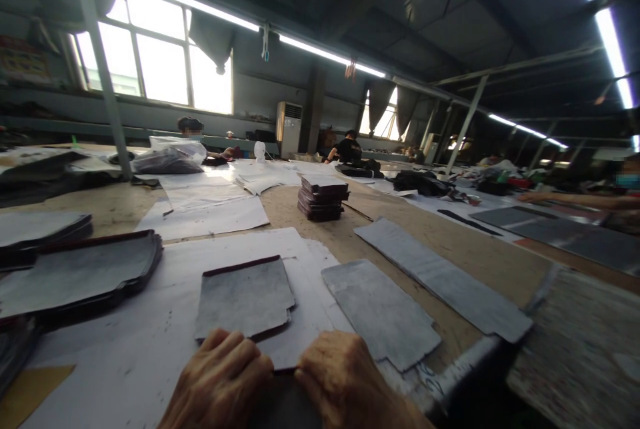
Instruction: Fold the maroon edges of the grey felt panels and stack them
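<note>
At the near edge of the table my left hand [227, 372] and my right hand [345, 376] are side by side with fingers curled down. Both close on the top edge of a dark leather-like piece [286, 404], which lies between them and is partly hidden by the hands. Just beyond, a grey-backed piece with a dark red folded edge [245, 299] lies on white paper [185, 282], close to my left fingertips. Past my right hand lies a stack of grey notched pieces [380, 312].
Stacks of grey-backed pieces [90, 266] lie at the left. A long grey strip stack [440, 276] sits at the right near the table edge. Farther back stands a small dark red stack [323, 199]. Another person's arm [580, 200] reaches in at the right; other people sit across the room.
</note>
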The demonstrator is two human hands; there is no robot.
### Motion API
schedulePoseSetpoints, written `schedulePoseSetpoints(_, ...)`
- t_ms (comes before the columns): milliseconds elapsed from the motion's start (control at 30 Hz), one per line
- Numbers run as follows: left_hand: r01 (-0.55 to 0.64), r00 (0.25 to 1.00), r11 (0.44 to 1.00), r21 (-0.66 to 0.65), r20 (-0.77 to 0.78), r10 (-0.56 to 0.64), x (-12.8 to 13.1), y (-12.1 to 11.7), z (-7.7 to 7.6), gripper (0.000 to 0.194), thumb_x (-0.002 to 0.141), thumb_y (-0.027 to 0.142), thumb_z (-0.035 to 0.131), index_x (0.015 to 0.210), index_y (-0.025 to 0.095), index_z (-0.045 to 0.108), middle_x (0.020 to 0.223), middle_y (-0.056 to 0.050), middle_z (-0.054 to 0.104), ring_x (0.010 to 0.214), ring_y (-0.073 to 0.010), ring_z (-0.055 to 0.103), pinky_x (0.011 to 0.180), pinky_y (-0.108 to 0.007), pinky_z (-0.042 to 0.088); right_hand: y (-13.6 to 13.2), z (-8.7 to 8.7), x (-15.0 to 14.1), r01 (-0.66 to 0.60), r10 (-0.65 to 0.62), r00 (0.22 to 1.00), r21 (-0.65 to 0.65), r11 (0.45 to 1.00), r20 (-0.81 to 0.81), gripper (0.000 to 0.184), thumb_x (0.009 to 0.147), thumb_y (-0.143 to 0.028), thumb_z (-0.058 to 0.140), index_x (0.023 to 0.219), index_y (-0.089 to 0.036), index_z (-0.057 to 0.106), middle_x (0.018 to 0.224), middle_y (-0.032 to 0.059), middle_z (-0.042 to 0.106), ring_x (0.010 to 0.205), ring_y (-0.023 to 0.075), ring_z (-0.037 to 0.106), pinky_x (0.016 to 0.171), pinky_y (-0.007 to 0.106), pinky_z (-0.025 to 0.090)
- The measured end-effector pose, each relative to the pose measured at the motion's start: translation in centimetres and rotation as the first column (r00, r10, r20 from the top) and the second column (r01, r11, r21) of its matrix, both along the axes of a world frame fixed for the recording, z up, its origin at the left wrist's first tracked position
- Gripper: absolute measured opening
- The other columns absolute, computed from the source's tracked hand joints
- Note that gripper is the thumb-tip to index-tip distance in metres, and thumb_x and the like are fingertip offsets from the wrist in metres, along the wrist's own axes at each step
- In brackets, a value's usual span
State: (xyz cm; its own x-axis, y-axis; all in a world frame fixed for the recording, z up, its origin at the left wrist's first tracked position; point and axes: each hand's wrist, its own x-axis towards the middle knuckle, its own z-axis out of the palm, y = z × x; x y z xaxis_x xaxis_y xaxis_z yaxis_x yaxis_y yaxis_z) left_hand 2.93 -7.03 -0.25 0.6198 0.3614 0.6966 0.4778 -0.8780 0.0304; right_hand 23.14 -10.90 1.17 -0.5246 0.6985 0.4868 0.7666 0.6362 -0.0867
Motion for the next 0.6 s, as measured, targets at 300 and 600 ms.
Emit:
schedulePoseSetpoints(300,-0.026,0.999,0.976,-0.218,-0.042,0.017,-2.9,2.4,0.0,0.026,0.090,0.021,0.034,0.079,0.022,0.057,0.067,0.000,0.056,0.060,-0.0132,0.051,0.059,-0.025,0.035,-0.3,-0.3,2.4,0.190,-0.213,0.971,-0.194,0.962,-0.107,0.027,0.086,-0.020,0.039,0.063,-0.018,0.053,0.060,0.0007,0.058,0.058,0.0112,0.055,0.056,0.022,0.034)
schedulePoseSetpoints(600,-0.056,0.995,0.904,-0.423,0.049,0.085,-2.8,2.2,1.5,0.024,0.086,0.019,0.042,0.069,0.018,0.060,0.066,-0.001,0.056,0.066,-0.0130,0.053,0.064,-0.025,0.038,0.9,-0.2,3.7,0.277,-0.510,0.784,-0.535,0.798,-0.354,0.032,0.075,-0.042,0.052,0.052,-0.020,0.053,0.047,-0.0020,0.050,0.046,0.0118,0.046,0.046,0.023,0.031)
